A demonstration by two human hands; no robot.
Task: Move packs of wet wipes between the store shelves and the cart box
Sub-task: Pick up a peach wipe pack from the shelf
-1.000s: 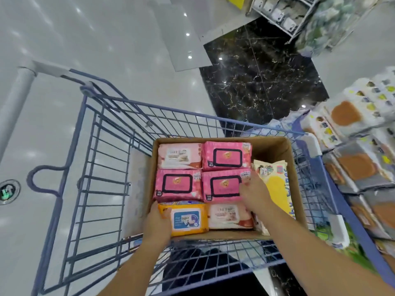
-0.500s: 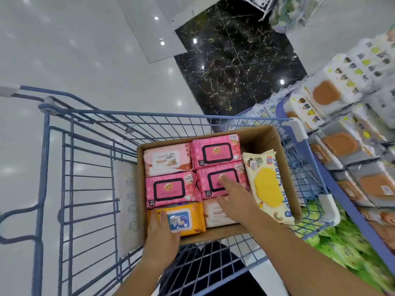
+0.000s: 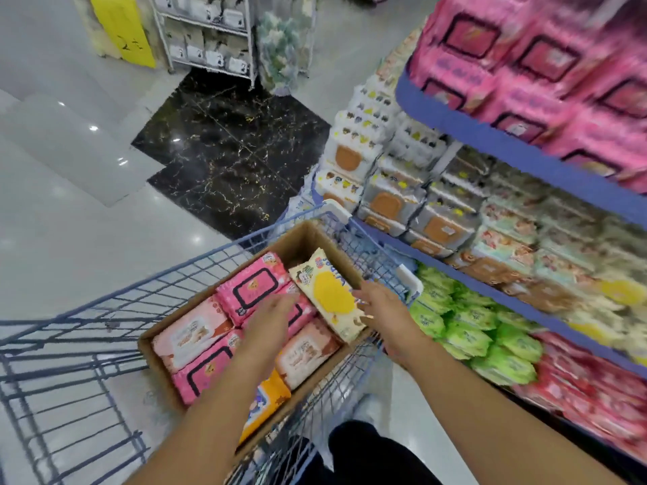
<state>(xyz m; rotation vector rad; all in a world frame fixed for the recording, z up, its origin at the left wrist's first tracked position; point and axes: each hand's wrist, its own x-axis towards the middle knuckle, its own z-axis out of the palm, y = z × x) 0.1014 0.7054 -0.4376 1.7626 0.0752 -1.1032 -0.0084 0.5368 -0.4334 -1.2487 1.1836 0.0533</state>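
Note:
A cardboard box point(image 3: 304, 236) sits in the blue wire cart point(image 3: 87, 330) and holds several packs of wet wipes: pink ones point(image 3: 250, 287), pale ones point(image 3: 189, 332), an orange one point(image 3: 266, 402). A cream pack with a yellow lid point(image 3: 329, 292) leans against the box's right wall. My left hand point(image 3: 269, 327) hovers flat over the pink packs with fingers spread and nothing in it. My right hand point(image 3: 380, 304) is at the right edge of the cream pack, fingers apart and touching it; no grip on it shows.
Blue store shelves point(image 3: 518, 152) stand close on the right, stacked with pink, grey-and-orange, green point(image 3: 469, 330) and red wipe packs. A white wire rack point(image 3: 206, 33) and a yellow sign point(image 3: 122, 26) stand far back. Glossy floor lies to the left.
The view has swung right and up, bringing the shelves into sight. My left hand left the orange pack and rose over the pink ones. My right hand shifted from the pink pack to the cream pack.

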